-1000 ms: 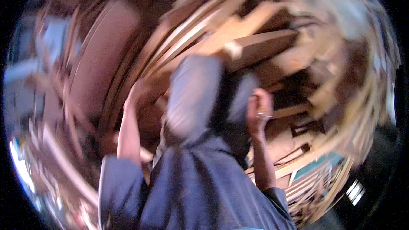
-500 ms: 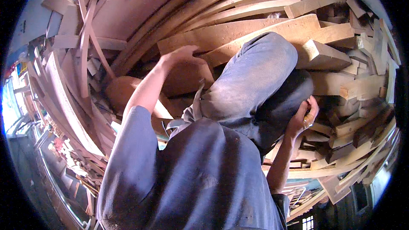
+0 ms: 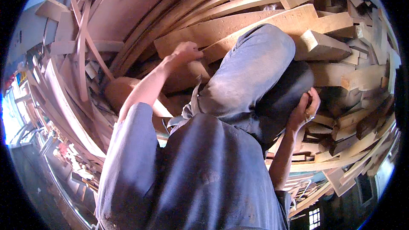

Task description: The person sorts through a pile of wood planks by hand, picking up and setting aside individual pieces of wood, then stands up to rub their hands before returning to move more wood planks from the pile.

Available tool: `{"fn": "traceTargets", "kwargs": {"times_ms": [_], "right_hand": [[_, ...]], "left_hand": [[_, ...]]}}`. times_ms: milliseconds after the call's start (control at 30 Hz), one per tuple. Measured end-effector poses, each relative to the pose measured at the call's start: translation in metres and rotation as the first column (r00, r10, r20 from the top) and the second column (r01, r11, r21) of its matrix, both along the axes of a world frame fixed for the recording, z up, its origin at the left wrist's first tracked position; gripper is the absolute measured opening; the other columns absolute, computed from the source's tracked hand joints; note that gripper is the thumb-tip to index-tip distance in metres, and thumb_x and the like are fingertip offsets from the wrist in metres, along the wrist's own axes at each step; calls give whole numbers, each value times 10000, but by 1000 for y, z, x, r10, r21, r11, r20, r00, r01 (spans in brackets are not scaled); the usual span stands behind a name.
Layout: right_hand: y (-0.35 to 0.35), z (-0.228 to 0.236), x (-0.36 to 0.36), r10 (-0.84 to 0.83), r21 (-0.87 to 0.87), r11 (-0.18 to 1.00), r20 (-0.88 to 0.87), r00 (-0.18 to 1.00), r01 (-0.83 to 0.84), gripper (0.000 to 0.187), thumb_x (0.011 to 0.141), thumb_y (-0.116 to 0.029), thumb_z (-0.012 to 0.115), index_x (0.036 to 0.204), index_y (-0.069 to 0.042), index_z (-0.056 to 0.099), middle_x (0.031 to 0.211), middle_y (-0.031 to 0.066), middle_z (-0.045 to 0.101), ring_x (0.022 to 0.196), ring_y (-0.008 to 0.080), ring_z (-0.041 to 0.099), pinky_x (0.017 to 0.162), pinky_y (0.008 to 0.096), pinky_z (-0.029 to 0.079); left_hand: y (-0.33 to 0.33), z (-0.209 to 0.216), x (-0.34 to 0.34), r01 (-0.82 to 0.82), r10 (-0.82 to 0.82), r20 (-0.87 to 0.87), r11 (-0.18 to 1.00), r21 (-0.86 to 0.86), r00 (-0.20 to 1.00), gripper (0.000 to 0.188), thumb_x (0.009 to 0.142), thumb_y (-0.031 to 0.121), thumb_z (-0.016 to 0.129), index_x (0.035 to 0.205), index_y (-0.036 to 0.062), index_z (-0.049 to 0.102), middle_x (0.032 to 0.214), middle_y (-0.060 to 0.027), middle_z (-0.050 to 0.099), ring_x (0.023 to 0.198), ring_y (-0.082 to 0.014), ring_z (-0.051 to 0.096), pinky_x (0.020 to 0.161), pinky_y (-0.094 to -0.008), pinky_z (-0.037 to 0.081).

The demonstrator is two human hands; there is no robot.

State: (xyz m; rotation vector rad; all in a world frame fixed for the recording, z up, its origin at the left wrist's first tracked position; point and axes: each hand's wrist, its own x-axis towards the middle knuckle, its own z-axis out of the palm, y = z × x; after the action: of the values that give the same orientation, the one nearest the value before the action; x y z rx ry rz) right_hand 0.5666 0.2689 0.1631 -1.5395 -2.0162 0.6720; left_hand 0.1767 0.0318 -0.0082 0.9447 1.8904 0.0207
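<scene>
Your right hand (image 3: 306, 108) curls beside your shadowed right knee (image 3: 294, 84) at three o'clock, and your left hand (image 3: 187, 53) bends over a partly hidden wooden block (image 3: 198, 71) near twelve, whether either grips I cannot tell, with your left knee (image 3: 268, 53) covering part of a plank (image 3: 298, 15) toward one.

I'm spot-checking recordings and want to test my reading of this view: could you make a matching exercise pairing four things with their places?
1. left hand
2. right hand
3. gridded window
4. crossed wooden strips

a. bright, near the bottom edge
b. right of the shadowed trouser leg
c. toward the picture's upper left
d. just left of the paler trouser leg

Pairs: 1-d, 2-b, 3-a, 4-c
</scene>
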Motion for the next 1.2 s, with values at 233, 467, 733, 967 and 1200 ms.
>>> {"fn": "traceTargets", "kwargs": {"times_ms": [233,467,733,967,1200], "right_hand": [[2,-3,4,-22,-28,999,-10,1000,21,243,972,-114,638,1190,-12,672,1187,156,676,1095,300,623,1011,422,478],[0,-3,7,17,20,1000,-6,1000,-17,251,971,-89,636,1202,3,665,1161,159,676,1070,297,629,980,419,495],[-2,-19,17,8,28,1000,-31,999,-7,246,969,-51,640,1211,-4,650,1186,142,653,1091,288,620,973,401,499],[2,-8,3,-23,43,999,-30,999,24,255,962,-32,619,1212,-24,667,1160,114,656,1050,231,618,942,357,492],[3,2,2,-6,-17,1000,-7,1000,6,275,942,-48,615,1209,4,650,1176,183,662,1085,329,621,984,432,490]], "left_hand": [[-36,34,-76,-292,363,-190,902,319,912,406,935,413,581,924,53,769,971,-208,742,908,-364,710,836,-463,531],[61,132,-98,-536,629,-106,729,426,770,584,924,504,579,780,-58,647,739,-226,645,750,-340,639,765,-472,485],[305,222,-145,-645,359,571,130,753,739,512,1000,516,632,1165,32,657,1006,-88,653,975,-211,598,897,-363,473],[223,188,-160,69,400,-327,540,839,856,699,908,526,675,1350,-13,619,1335,-291,639,1286,-390,608,1076,-479,468],[62,49,-63,-185,203,-447,979,83,871,1169,682,563,871,1563,52,296,1598,-279,270,1463,-516,299,1179,-607,321]]}}
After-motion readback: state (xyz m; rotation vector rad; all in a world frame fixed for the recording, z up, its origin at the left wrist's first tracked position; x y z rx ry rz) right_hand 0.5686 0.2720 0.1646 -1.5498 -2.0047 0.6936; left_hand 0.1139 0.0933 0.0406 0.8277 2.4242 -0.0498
